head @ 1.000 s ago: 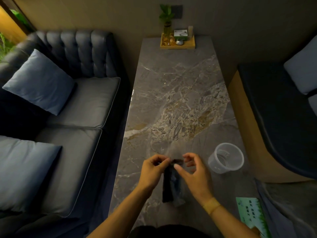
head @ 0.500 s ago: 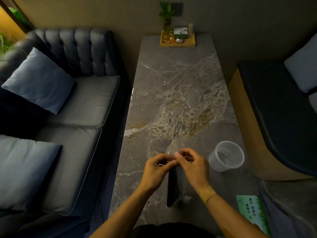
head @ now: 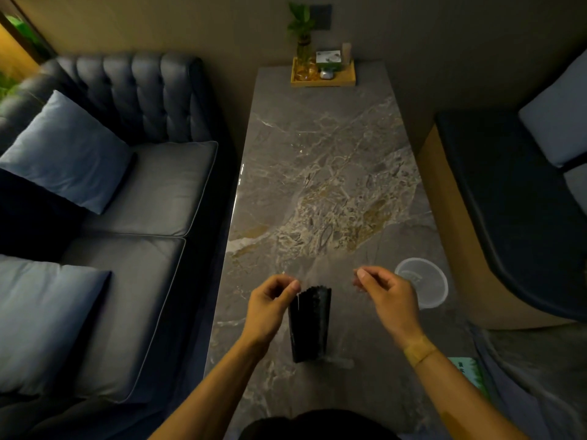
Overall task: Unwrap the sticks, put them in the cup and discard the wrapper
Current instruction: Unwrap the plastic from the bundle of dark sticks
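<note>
My left hand (head: 270, 304) pinches the upper left corner of the bundle of dark sticks (head: 310, 325), thumb and forefinger pressed together on the clear wrapper (head: 336, 360) there. The bundle stands nearly upright above the marble table (head: 317, 185), its top edge between my two hands. My right hand (head: 386, 296) is drawn off to the right of the bundle, fingertips closed in a pinch; whether any film sits between them I cannot tell (it is too transparent and blurred to make out). A pale fold of wrapper shows at the bundle's lower right. The clear plastic cup (head: 424, 285) stands on the table to the right of the bundle, just beyond my right hand, with its mouth open upward. At the table's far end, well away from the bundle, sits a wooden tray (head: 324, 81) with a small plant (head: 300, 23).
</note>
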Tool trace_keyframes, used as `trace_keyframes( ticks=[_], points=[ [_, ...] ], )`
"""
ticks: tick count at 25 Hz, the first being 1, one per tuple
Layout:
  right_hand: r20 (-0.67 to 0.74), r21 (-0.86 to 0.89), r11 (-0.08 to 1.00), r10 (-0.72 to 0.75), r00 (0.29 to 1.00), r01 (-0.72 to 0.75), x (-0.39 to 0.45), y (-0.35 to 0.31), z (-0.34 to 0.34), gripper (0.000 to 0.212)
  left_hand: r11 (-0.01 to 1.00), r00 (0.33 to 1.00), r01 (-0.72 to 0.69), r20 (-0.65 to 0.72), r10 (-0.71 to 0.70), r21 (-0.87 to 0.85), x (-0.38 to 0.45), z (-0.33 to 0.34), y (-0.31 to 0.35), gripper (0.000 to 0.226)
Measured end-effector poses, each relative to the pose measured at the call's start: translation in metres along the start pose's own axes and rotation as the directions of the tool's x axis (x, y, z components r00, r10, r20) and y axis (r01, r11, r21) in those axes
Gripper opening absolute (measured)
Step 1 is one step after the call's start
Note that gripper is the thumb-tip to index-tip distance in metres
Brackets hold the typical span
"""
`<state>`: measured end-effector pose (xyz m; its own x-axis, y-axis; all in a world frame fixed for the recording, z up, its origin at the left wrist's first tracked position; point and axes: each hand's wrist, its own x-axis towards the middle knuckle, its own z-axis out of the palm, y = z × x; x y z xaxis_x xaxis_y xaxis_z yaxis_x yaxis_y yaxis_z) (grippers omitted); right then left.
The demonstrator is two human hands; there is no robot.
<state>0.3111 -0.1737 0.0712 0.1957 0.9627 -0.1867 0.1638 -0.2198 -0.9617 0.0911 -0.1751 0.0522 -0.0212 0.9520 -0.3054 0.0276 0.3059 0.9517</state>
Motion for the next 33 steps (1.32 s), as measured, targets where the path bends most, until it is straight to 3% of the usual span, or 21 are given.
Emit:
trace_keyframes(
  ticks=[6,9,11,14,17,21,22,25,26,30,33],
  points=[
    [0.121,0.066,0.998,0.015,0.993,-0.023,0.002,0.002,-0.014,0.013,0.996,0.998,0.056,0.005,-0.056,-0.071,0.008,-0.005,0.004,0.017],
    [0.195,0.063,0.995,0.07,0.978,-0.083,0.003,0.001,-0.021,0.013,0.994,0.995,0.063,0.084,-0.055,-0.089,0.009,-0.007,0.006,0.013],
    [0.265,0.038,0.998,0.037,0.964,-0.049,0.008,-0.011,-0.026,0.026,0.994,0.985,0.073,0.164,-0.058,-0.084,0.011,-0.008,0.009,0.019],
    [0.425,-0.157,0.984,-0.016,0.905,0.09,0.023,-0.041,-0.028,0.042,0.998,0.964,0.056,0.26,-0.049,-0.021,0.018,-0.008,0.014,0.014],
    [0.516,-0.342,0.923,0.026,0.856,0.178,0.033,-0.061,-0.021,0.022,0.999,0.952,0.025,0.303,-0.037,0.042,0.025,-0.008,0.017,0.014],
    [0.503,-0.198,0.98,0.103,0.858,-0.002,0.023,-0.071,-0.011,0.01,0.998,0.962,-0.006,0.273,-0.01,0.057,0.029,-0.006,0.026,0.01],
    [0.483,-0.158,0.986,0.118,0.867,-0.046,0.019,-0.071,-0.008,0.011,0.997,0.972,-0.027,0.233,0.008,0.076,0.027,-0.003,0.028,0.007],
    [0.394,-0.092,0.991,0.129,0.91,-0.1,0.008,-0.069,0.001,0.012,0.961,0.99,-0.134,0.0,0.138,0.243,0.013,0.005,0.032,0.031],
    [0.364,-0.067,0.99,0.14,0.921,-0.124,0.005,-0.068,0.006,0.011,0.949,0.981,-0.181,-0.02,0.192,0.258,0.006,0.007,0.033,0.033],
    [0.279,0.03,0.975,0.202,0.939,-0.219,-0.002,-0.067,0.02,0.01,0.949,0.958,-0.247,0.194,0.21,0.195,-0.018,0.014,0.039,0.04],
    [0.285,0.043,0.968,0.227,0.931,-0.249,-0.004,-0.068,0.028,0.018,0.953,0.963,-0.249,0.149,0.224,0.174,-0.018,0.014,0.044,0.036]
  ],
)
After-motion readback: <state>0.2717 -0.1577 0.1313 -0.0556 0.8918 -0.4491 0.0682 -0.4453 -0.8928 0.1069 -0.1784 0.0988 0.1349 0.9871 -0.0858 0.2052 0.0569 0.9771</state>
